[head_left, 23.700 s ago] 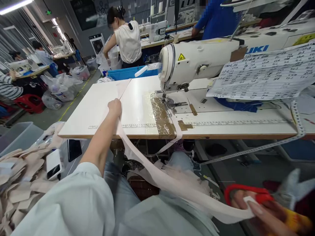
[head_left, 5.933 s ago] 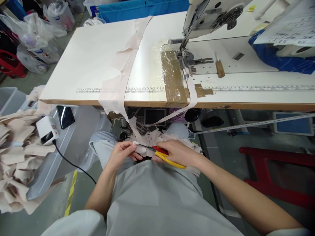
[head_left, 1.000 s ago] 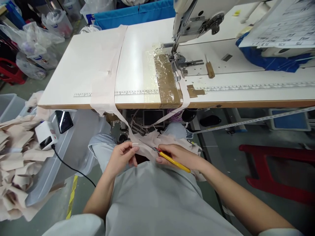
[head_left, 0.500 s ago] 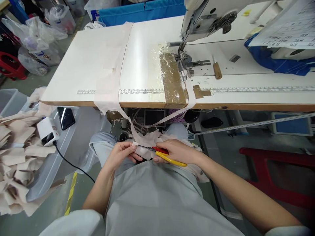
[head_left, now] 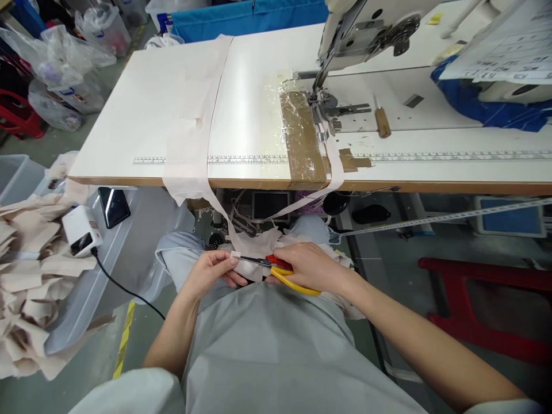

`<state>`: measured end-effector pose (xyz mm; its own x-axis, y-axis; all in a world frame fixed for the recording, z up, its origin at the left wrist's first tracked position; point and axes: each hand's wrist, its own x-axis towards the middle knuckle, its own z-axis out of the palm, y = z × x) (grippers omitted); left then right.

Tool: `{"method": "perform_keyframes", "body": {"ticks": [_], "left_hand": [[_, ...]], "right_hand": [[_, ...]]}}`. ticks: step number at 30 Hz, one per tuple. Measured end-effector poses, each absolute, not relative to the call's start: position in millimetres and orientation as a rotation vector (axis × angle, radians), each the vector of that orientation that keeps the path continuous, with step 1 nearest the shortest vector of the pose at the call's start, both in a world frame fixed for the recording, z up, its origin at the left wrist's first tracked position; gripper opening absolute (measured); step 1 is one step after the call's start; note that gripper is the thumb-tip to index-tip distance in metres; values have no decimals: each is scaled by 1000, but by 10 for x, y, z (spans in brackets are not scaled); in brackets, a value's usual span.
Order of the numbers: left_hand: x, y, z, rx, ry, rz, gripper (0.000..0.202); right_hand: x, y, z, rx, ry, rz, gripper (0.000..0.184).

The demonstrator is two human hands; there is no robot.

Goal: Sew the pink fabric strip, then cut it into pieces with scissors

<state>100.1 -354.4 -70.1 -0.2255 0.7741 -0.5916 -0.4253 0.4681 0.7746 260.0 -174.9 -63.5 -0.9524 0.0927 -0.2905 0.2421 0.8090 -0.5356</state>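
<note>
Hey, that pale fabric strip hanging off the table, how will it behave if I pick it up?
Probably floppy: the strip lies flat on the table and sags over its edge to the lap. Likely light: the left hand pinches it with fingertips while the right hand holds scissors to it.

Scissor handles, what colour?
One red, one yellow; the scissors sit in the right hand, clearest in the head view.

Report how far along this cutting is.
Done, apparently: beige pieces heaped in the bin on the left. In hand: over the lap, the left hand pinches the end of the strip while the right hand works scissors at it. Left: a long run of strip lies across the table, uncut.
</note>
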Motion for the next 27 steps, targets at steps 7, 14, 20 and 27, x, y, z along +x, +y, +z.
{"method": "perform_keyframes", "body": {"ticks": [7, 14, 20, 27], "left_hand": [[995, -3548, -698, 343, 1388, 1134, 40], [1205, -3388, -716, 419, 1367, 1082, 43], [797, -3049, -230, 1028, 1837, 962, 30], [-296, -2072, 377, 1423, 2755, 126, 35]], "right_hand": [[2587, -1751, -681, 280, 2777, -870, 48], [2528, -1888, -779, 387, 2694, -1450, 38], [2626, -1974, -735, 571, 2825, -1695, 27], [3130, -1844, -371, 977, 2810, -1686, 25]]}}
